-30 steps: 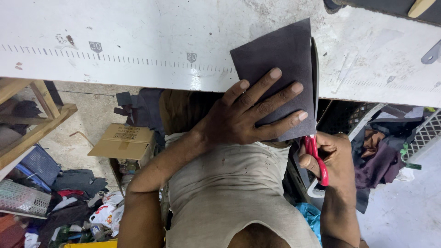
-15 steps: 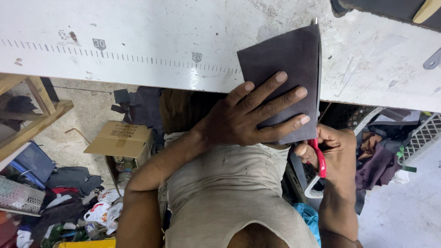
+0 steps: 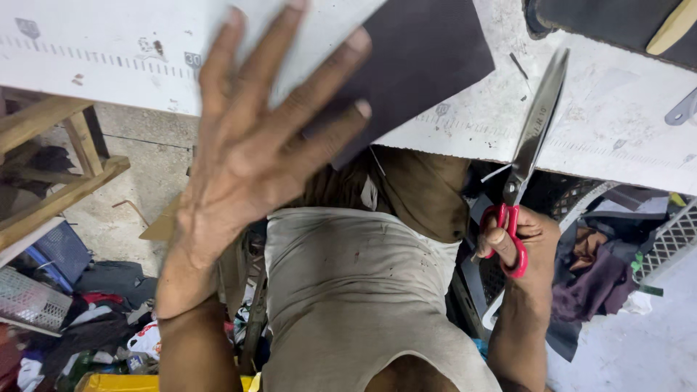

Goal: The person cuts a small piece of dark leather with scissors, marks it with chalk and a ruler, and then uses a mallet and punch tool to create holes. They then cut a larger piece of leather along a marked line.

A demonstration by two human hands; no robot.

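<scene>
A dark, stiff sheet of material (image 3: 428, 54) lies on the near edge of a white table (image 3: 617, 123), one corner jutting past the edge toward the person's body. The left hand (image 3: 254, 152) is spread wide, palm down and blurred — its fingertips (image 3: 359, 109) overlap the lower edge of the sheet, but whether they press on it or hover just above cannot be told. The hand is flat rather than closed, grasping nothing.

To the right of the sheet, the right hand (image 3: 519, 243) sits below the table edge, its fingers clenched through the red handles of a pair of scissors (image 3: 534, 138). The long steel blades point up and away, over the tabletop, closed or nearly so, and stand apart from the sheet — held clear of it, it seems, rather than set to it.

A printed ruler scale (image 3: 102, 62) runs along the table's front strip. At the top right lies a dark padded object (image 3: 617, 25). Below the table are a wooden frame (image 3: 58, 152) at the left, and heaps of fabric scraps (image 3: 595, 279) and baskets on the floor.
</scene>
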